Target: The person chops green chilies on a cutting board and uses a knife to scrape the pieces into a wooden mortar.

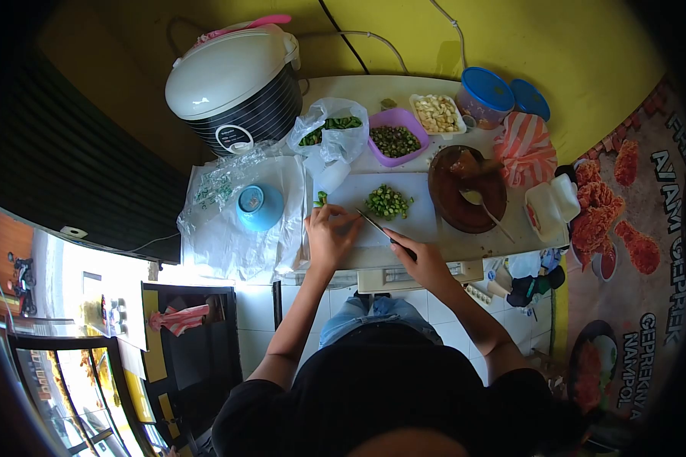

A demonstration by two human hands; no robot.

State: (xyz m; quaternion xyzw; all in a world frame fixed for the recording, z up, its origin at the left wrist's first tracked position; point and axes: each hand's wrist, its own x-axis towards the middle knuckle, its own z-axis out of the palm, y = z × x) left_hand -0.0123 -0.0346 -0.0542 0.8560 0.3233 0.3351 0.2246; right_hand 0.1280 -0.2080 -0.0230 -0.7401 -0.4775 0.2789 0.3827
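Note:
My right hand (421, 265) is closed round the dark handle of a knife (375, 225), whose blade points up and left over the white cutting board (421, 220). My left hand (333, 230) rests at the board's left edge, its fingers bent and close together near the knife tip. Whatever its fingertips may hold is too small to name. Just above that hand lie a few green pieces (321, 199). A heap of chopped green vegetable (387, 201) sits in the middle of the board, beyond the blade.
Behind the board are a plastic bag of greens (329, 132), a purple bowl (395, 158) and a tray of pale pieces (437, 114). A brown mortar (465, 217) stands right. Left are an upturned blue bowl (260, 207) and a rice cooker (236, 84).

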